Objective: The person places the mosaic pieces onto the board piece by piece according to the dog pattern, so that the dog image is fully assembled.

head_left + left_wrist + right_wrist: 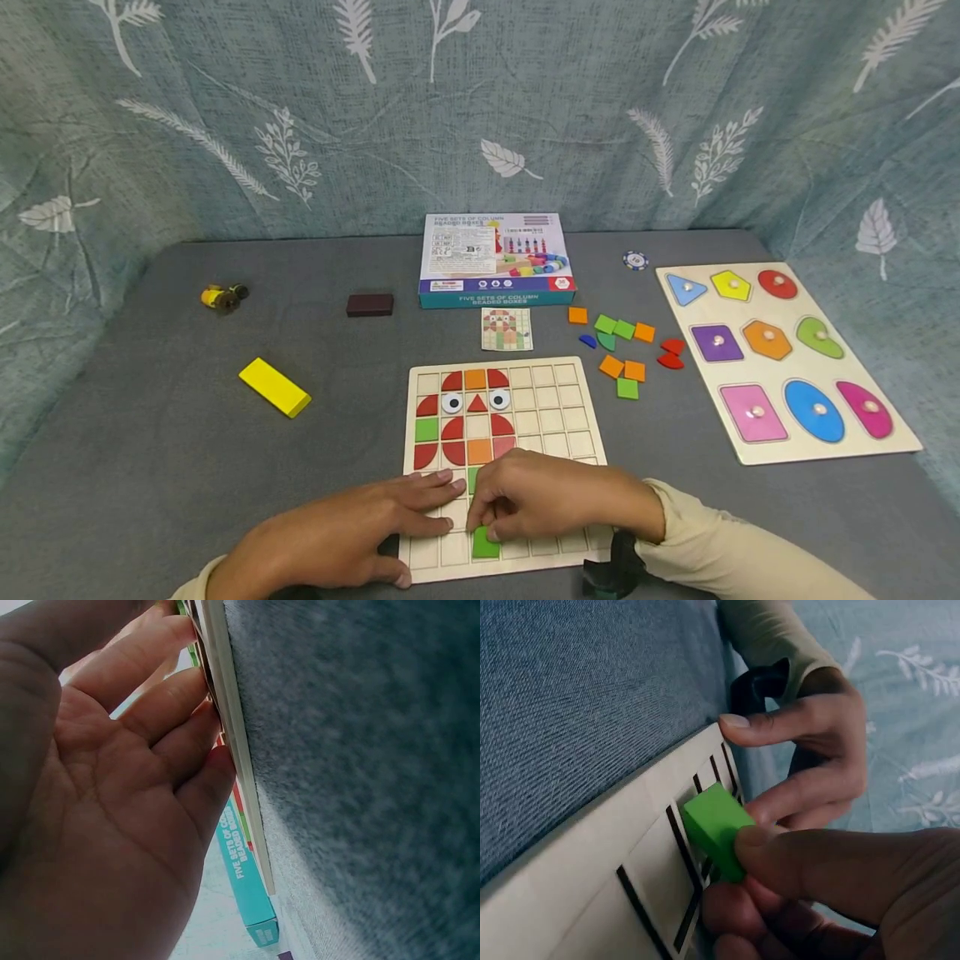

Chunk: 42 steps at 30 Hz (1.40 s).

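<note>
A wooden grid board lies near the front of the table. Red quarter-round pieces, orange squares and white eye discs fill part of its upper left. My right hand pinches a green square tile between thumb and fingers over the lower rows. In the right wrist view this tile stands tilted against the grid. Another green tile is partly hidden behind that hand. My left hand rests on the board's left side, its fingers extended.
Loose orange, green, blue and red pieces lie right of the board. A pattern card and a toy box are behind it. At right is a knob puzzle; at left, a yellow block and dark block.
</note>
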Tool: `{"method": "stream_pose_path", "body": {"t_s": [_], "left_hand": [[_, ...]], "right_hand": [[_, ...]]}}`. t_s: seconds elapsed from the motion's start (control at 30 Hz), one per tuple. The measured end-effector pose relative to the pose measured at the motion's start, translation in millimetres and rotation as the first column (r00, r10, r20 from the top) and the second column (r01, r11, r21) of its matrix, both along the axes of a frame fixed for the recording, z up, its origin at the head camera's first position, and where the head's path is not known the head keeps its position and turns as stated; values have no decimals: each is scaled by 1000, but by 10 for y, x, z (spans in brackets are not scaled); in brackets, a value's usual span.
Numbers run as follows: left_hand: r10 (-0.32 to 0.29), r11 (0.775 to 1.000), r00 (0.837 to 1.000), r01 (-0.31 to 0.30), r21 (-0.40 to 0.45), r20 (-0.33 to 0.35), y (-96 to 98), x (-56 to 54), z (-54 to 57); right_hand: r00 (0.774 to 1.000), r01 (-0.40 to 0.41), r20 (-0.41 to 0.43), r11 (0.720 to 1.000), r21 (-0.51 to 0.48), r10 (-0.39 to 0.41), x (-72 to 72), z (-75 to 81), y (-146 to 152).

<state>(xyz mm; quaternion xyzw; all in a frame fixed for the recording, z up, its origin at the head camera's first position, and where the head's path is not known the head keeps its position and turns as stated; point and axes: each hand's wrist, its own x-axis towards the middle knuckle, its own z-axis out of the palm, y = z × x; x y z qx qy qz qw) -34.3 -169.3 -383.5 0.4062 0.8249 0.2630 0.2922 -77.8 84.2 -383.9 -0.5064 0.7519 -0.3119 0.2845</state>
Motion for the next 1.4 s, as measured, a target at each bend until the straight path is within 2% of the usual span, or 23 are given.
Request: {"method": "stream_pose_path", "body": {"t_s": [0.13, 0.43, 0.57, 0.87, 0.97, 1.1, 1.3, 1.4], "left_hand": [[0, 1000, 1000, 0, 1, 2, 1, 5, -4], [21, 1000, 999, -21, -1, 37, 6, 3, 2], [15, 1000, 999, -16, 4, 29, 1, 0, 9], [8, 1000, 1000, -8, 9, 21, -3, -1, 14], [0, 1000, 1000, 0, 13, 5, -3, -11, 19], [3, 1000, 1000, -3, 7, 0, 0, -25, 31], [50, 999, 998, -50, -20, 49, 17, 8, 24], [65, 998, 997, -63, -27, 43, 23, 21, 20]], "right_hand": [[998, 10, -57, 999, 33, -8, 37, 7, -22], [994, 18, -111, 997, 77, -9, 79, 25, -33], [990, 12, -138, 997, 81, -1, 83, 25, -27], [991, 20, -133, 999, 40, -15, 66, 16, 2], [993, 51, -109, 999, 8, -49, 36, 17, 45], [990, 130, -53, 991, -32, -132, -21, 9, 134], [974, 224, -7, 968, -111, -226, -87, -42, 326], [961, 272, -3, 950, -151, -276, -148, -64, 436]]}}
